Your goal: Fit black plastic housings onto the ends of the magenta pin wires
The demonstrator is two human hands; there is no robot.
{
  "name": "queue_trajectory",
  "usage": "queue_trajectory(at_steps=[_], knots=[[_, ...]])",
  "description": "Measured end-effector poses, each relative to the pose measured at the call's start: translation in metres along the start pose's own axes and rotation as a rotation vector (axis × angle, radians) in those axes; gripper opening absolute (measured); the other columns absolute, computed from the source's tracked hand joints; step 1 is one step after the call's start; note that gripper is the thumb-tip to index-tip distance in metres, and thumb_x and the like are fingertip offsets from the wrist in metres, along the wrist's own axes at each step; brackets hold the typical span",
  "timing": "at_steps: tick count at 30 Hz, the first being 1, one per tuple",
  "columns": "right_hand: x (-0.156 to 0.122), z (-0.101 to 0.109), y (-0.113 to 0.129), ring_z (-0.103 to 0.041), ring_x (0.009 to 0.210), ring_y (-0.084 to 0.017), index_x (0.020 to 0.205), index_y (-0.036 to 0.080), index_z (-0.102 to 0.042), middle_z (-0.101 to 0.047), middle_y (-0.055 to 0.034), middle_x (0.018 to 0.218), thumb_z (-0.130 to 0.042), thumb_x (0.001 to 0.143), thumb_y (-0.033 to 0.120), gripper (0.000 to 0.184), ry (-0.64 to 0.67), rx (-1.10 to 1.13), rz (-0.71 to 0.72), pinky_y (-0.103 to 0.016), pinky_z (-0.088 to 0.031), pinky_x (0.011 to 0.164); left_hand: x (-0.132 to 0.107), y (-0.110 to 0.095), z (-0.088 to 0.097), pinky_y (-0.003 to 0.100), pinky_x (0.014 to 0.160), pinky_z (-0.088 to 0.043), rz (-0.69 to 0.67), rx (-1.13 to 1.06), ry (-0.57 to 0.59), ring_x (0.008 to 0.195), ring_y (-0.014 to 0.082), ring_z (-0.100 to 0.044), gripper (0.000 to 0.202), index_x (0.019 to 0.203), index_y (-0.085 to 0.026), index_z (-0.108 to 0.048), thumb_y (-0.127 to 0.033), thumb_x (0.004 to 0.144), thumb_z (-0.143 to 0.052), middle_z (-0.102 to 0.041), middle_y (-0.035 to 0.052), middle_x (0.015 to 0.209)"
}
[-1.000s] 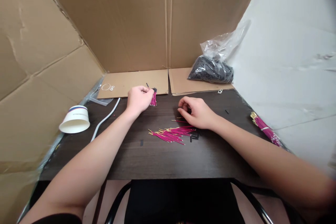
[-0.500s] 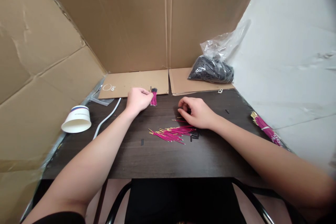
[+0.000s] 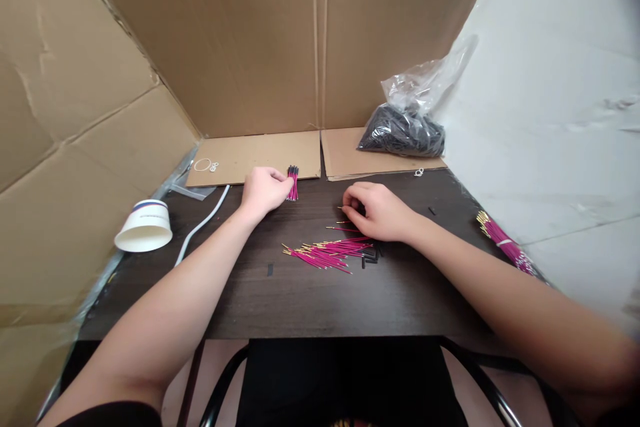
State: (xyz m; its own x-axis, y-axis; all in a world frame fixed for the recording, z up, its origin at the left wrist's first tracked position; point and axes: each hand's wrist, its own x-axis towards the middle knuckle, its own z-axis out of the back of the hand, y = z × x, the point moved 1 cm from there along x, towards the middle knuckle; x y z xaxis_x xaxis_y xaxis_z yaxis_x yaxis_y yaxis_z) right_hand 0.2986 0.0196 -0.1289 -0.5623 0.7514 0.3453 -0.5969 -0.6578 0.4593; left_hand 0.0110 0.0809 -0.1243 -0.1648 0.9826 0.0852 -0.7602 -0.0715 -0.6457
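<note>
My left hand (image 3: 264, 189) rests on the dark table (image 3: 300, 293) with its fingers curled, their tips at a small bunch of pink wires with black caps (image 3: 293, 183) lying by the cardboard flap. My right hand (image 3: 379, 212) is closed in a pinch just above a loose pile of pink wires with gold tips (image 3: 327, 255); what its fingers hold is hidden. A few short black sleeves (image 3: 371, 257) lie beside that pile.
A clear bag of black pieces (image 3: 406, 130) sits at the back right on cardboard. A tied bundle of pink wires (image 3: 505, 243) lies at the right edge. An overturned paper cup (image 3: 144, 227) and a white cable (image 3: 200, 227) are at the left. Cardboard walls surround the table.
My left hand has set the capped bunch down on the table and its fingers have slipped slightly back. My right hand has shifted a little away from me.
</note>
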Motion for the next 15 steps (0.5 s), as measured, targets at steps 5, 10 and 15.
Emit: queue_trajectory(at_steps=[5,10,15], knots=[[0.000,0.004,-0.002,-0.060,0.084,-0.021,0.090,0.019,-0.063,-0.066,-0.0054,0.087,-0.066,0.095,0.014,0.007,0.038,-0.045,0.022,-0.034,-0.045,0.078,-0.002,-0.003,0.000,0.042,0.085,-0.059,0.006,-0.001,-0.001,0.085,0.0282,-0.078,0.013,0.073,-0.022,-0.078,-0.033,0.078,-0.083,-0.081,0.0082,0.080],[0.000,0.003,-0.004,-0.060,0.084,-0.021,0.091,0.019,-0.063,-0.065,-0.0055,0.089,-0.066,0.097,0.014,0.009,0.070,-0.049,0.008,-0.034,-0.045,0.078,-0.005,-0.006,0.001,0.040,0.082,-0.058,-0.021,-0.009,-0.035,0.079,0.0254,-0.074,0.015,0.074,-0.022,-0.075,-0.033,0.079,-0.083,-0.079,0.0073,0.079],[0.000,0.001,-0.009,-0.061,0.088,-0.024,0.091,0.020,-0.062,-0.067,-0.0083,0.093,-0.067,0.098,0.014,0.010,0.087,-0.107,-0.035,-0.036,-0.047,0.081,-0.021,-0.016,-0.002,0.035,0.076,-0.054,-0.201,-0.075,-0.052,0.065,0.0173,-0.063,0.015,0.078,-0.022,-0.068,-0.033,0.085,-0.075,-0.071,0.0019,0.070]])
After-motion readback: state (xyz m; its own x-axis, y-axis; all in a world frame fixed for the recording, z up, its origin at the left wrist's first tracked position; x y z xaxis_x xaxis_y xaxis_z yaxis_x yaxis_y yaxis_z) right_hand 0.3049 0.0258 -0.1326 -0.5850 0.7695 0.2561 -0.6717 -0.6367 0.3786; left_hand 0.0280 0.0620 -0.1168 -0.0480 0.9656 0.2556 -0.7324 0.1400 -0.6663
